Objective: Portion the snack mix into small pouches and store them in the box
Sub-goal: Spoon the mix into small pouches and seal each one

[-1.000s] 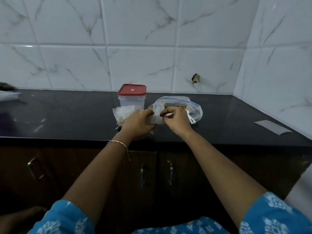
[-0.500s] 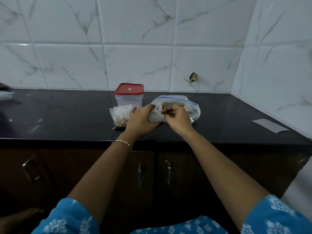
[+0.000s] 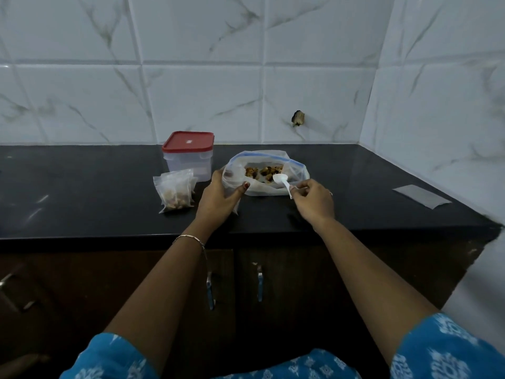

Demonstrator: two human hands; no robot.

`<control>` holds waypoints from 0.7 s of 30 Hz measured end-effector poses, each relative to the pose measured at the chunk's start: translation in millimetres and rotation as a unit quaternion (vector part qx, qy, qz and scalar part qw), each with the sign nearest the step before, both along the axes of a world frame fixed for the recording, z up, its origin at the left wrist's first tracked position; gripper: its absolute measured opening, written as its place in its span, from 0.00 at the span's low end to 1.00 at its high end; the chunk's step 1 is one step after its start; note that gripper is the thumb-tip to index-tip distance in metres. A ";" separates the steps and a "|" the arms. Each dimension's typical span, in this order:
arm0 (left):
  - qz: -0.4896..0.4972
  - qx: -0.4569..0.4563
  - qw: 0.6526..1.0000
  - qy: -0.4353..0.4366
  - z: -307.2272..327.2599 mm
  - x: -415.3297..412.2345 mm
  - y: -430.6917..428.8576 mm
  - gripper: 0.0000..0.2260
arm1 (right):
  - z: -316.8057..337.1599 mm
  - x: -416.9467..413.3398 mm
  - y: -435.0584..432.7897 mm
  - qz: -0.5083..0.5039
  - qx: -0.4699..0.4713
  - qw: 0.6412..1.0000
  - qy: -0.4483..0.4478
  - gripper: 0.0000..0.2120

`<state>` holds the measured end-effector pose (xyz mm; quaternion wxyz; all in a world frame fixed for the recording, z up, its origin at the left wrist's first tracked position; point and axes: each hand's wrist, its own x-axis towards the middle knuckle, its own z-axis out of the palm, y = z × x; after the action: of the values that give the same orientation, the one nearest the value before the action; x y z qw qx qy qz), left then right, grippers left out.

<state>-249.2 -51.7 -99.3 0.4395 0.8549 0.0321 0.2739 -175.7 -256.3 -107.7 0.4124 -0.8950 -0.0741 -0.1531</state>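
While right hand [image 3: 314, 201] pinches its handle, spoon [image 3: 284, 186] bowl-first toward bag [image 3: 299, 175]; left hand [image 3: 218, 199] fingers [image 3: 242, 189] round pouch [image 3: 235, 207].

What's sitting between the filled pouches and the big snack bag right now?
Only the left hand, gripping a clear pouch at the snack bag rim; the filled pouches lie to its left. Head view.

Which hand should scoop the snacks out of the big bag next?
Right, probably. The right hand pinches the small white plastic spoon, its bowl at the open mouth of the large clear blue-sealed zip bag. The left hand is busy gripping a small clear pouch.
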 end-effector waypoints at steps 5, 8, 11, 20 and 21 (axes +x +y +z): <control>-0.010 -0.039 0.999 0.014 -1.8 11.5 8.8 0.28 | 2.1 3.9 1.3 0.031 0.029 0.999 0.012 0.13; -0.013 -0.087 0.996 0.012 -2.4 19.0 13.8 0.23 | 4.5 2.5 3.4 0.035 0.022 0.998 -0.050 0.10; -0.021 -0.108 0.994 0.019 -1.6 27.0 17.0 0.23 | 11.6 2.6 12.5 0.046 0.002 0.991 -0.127 0.06; -0.032 -0.111 0.992 0.059 -3.6 47.5 36.6 0.22 | 25.5 43.6 36.8 0.049 -0.117 0.981 -0.147 0.09; -0.032 -0.112 0.991 0.060 -4.4 48.4 37.3 0.23 | 26.2 49.2 39.2 0.054 -0.134 0.980 -0.140 0.10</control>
<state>-200.8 -14.4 -103.8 0.5381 0.8159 0.0615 0.2024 -126.5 -217.1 -81.5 0.2815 -0.9067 -0.1989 -0.2430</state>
